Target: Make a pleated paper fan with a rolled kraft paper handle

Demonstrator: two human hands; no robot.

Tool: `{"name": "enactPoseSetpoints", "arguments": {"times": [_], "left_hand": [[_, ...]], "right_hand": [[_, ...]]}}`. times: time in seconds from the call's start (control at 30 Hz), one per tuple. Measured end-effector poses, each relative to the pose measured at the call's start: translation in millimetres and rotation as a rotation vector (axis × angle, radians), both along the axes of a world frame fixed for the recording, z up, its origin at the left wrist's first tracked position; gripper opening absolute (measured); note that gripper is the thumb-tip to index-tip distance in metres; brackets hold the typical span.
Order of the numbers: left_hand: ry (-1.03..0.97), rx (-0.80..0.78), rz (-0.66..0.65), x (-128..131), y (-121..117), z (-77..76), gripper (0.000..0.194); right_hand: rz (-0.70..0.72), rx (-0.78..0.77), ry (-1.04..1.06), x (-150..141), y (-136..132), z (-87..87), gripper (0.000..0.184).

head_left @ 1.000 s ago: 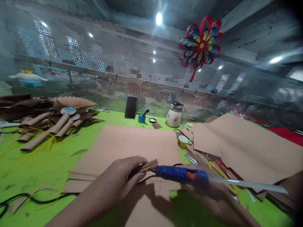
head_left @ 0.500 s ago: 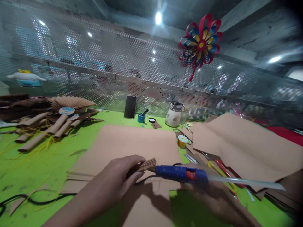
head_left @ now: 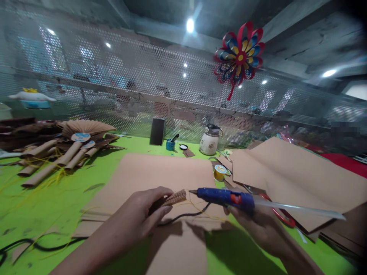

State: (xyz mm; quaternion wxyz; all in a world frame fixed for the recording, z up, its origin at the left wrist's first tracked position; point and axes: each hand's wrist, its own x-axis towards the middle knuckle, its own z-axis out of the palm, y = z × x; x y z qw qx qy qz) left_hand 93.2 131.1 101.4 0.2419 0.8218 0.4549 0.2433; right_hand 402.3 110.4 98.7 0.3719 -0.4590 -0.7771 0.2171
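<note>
Here, left hand (head_left: 143, 212) pinching brown pleated paper (head_left: 177, 197); right hand (head_left: 256, 225) gripping blue glue gun (head_left: 219, 196).

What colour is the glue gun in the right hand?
Dark blue glue gun with a red part on its side, seen in the current head view.

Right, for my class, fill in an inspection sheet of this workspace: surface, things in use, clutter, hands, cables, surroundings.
Surface: green table, partly covered by a brown paper sheet.
Things in use: pleated paper bundle; blue glue gun, its nozzle pointing at the bundle's end, a gap showing; clear glue stick jutting from the back.
Clutter: paper fan, tubes and yellow strands at left; blue jar, yellow tub and lidded bottle beyond.
Hands: left hand pinches the bundle; right hand grips the glue gun.
Cables: black cord between the hands; another stretch at far left; any join is hidden.
Surroundings: perforated screen behind; looped flower ornament hanging upper right.
</note>
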Motion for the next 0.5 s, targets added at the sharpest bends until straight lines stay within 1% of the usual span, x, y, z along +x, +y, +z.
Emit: {"name": "enactPoseSetpoints", "arguments": {"times": [0.13,0.27,0.33,0.4,0.5], "left_hand": [[-0.011,0.001,0.021,0,1,-1.9,0.025],[-0.05,-0.007,0.008,1,2,-3.3,0.025],[-0.061,-0.02,-0.004,2,3,-3.8,0.026],[-0.073,-0.028,-0.011,4,3,-3.9,0.026],[-0.095,-0.025,-0.017,5,3,-2.5,0.026]], "right_hand": [[-0.114,0.129,-0.057,0,13,0.1,0.03],[-0.248,0.159,-0.097,-4,29,-9.7,0.033],[-0.272,0.169,-0.119,-6,39,-14.7,0.033],[-0.285,0.181,-0.167,-7,54,-16.8,0.032],[-0.298,0.175,-0.259,-12,84,-12.3,0.028]]}}
